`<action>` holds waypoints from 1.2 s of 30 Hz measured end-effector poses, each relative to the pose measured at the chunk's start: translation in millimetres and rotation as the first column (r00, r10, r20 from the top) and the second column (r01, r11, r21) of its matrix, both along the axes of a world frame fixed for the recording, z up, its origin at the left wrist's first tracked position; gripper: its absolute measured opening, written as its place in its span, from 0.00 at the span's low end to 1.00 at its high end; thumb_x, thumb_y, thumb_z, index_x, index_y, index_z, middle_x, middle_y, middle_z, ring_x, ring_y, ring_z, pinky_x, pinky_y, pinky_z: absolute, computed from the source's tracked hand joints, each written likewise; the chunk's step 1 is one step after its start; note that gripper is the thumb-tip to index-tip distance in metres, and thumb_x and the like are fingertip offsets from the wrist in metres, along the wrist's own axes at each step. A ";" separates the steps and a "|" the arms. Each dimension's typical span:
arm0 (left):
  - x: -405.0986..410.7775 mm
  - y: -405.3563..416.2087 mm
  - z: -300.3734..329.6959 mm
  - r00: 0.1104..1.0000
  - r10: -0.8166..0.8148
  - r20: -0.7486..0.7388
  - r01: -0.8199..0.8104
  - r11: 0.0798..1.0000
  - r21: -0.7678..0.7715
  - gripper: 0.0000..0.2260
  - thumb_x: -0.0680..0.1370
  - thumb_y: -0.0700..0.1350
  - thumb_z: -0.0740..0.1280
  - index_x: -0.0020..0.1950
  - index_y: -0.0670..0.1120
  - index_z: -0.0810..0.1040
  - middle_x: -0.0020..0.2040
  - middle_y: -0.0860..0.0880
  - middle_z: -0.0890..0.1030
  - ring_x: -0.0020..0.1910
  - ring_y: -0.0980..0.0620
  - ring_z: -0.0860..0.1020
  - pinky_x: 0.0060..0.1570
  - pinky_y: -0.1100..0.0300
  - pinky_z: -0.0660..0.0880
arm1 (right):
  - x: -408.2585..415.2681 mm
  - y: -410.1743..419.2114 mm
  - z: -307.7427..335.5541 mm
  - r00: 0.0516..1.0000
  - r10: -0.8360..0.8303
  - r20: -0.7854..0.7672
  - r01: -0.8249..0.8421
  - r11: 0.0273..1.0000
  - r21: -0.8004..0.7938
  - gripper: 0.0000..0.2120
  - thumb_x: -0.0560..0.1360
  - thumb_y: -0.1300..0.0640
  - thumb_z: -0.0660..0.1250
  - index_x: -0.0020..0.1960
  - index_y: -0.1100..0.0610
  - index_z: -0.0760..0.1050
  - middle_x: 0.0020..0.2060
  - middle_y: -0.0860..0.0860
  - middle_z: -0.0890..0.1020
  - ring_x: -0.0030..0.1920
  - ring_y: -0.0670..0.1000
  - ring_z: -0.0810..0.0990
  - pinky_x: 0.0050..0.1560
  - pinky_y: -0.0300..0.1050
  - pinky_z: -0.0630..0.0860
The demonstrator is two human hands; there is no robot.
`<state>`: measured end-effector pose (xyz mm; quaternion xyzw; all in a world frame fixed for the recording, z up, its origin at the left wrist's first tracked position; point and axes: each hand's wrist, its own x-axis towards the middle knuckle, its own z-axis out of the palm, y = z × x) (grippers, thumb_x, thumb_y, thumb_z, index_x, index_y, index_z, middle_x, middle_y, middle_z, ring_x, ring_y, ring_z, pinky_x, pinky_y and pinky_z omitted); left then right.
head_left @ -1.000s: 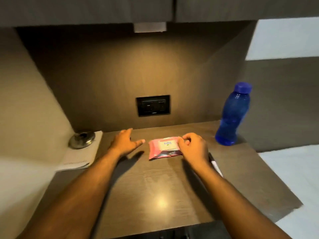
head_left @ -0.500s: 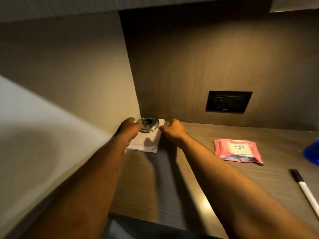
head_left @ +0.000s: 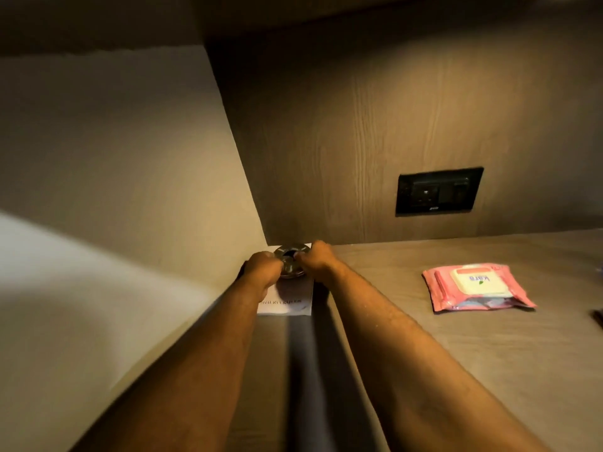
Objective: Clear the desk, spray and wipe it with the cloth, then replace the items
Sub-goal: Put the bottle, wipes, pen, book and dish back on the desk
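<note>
bare forearms, no sleeves (2 hands [head_left: 264, 272])

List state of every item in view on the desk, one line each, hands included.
Left hand: closed on the left edge of the metal dish.
Right hand: closed on the dish's right edge.
Metal dish: on the paper, in the back-left corner; lifted or not, cannot tell.
Paper: flat under the dish.
Wipes pack: flat, flap shut, untouched.
Wall socket: nothing plugged in.

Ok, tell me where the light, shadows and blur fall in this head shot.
Head view: warm light from above brightens the wood back panel; the forearms throw a dark band across the brown desk top; the pale left wall looks smeared; the pink wipes packet stays sharp; wide-angle stretch at the edges.
</note>
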<state>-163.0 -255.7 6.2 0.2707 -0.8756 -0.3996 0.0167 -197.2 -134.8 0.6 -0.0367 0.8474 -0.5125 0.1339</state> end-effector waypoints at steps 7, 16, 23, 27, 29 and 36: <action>9.2 40.3 -12.6 0.995 0.069 -0.069 -0.035 0.915 0.403 0.05 0.74 0.36 0.66 0.43 0.45 0.77 0.48 0.44 0.79 0.50 0.44 0.78 0.48 0.52 0.80 | 23.5 52.8 -19.5 0.923 -0.378 0.075 0.377 0.926 0.024 0.13 0.79 0.55 0.65 0.55 0.64 0.79 0.55 0.61 0.82 0.53 0.60 0.82 0.56 0.55 0.80; 27.6 120.8 -24.1 0.995 -0.040 -0.096 0.074 0.920 0.384 0.12 0.72 0.34 0.63 0.49 0.46 0.80 0.52 0.42 0.83 0.54 0.43 0.80 0.56 0.49 0.78 | 48.7 131.5 -25.1 0.919 -0.391 -0.044 0.389 0.885 0.258 0.11 0.79 0.57 0.64 0.54 0.62 0.80 0.52 0.60 0.83 0.49 0.59 0.81 0.47 0.48 0.76; 36.7 68.6 -0.7 0.987 -0.095 -0.128 0.096 0.995 0.008 0.17 0.75 0.40 0.63 0.62 0.47 0.78 0.64 0.46 0.78 0.63 0.45 0.74 0.57 0.61 0.68 | 67.8 94.7 -12.5 0.849 -0.404 -0.340 0.486 0.850 0.204 0.15 0.80 0.50 0.61 0.55 0.58 0.81 0.53 0.58 0.82 0.52 0.58 0.80 0.52 0.52 0.77; 60.2 20.9 1.0 0.993 -0.086 0.075 0.099 0.974 -0.202 0.22 0.75 0.43 0.62 0.69 0.48 0.71 0.70 0.46 0.73 0.66 0.43 0.72 0.64 0.57 0.67 | 84.9 23.7 -7.6 0.970 -0.196 -0.147 0.224 0.951 0.213 0.15 0.77 0.50 0.64 0.53 0.61 0.81 0.51 0.59 0.84 0.52 0.61 0.82 0.46 0.47 0.75; 75.4 10.7 -3.3 0.984 -0.103 0.144 0.129 0.975 -0.181 0.22 0.75 0.44 0.64 0.70 0.46 0.69 0.70 0.45 0.72 0.66 0.42 0.72 0.63 0.56 0.68 | 90.4 -0.7 -15.2 0.980 -0.201 -0.003 0.198 0.963 0.184 0.14 0.76 0.52 0.66 0.56 0.61 0.79 0.55 0.58 0.83 0.54 0.60 0.82 0.46 0.45 0.74; 110.4 7.1 -17.9 0.988 -0.149 0.046 0.154 0.975 -0.160 0.20 0.78 0.40 0.62 0.70 0.44 0.68 0.68 0.43 0.72 0.64 0.43 0.72 0.56 0.56 0.70 | 77.3 -14.2 -16.2 0.909 -0.342 0.239 0.342 0.939 0.043 0.06 0.75 0.58 0.68 0.50 0.59 0.79 0.52 0.57 0.84 0.47 0.57 0.84 0.48 0.53 0.83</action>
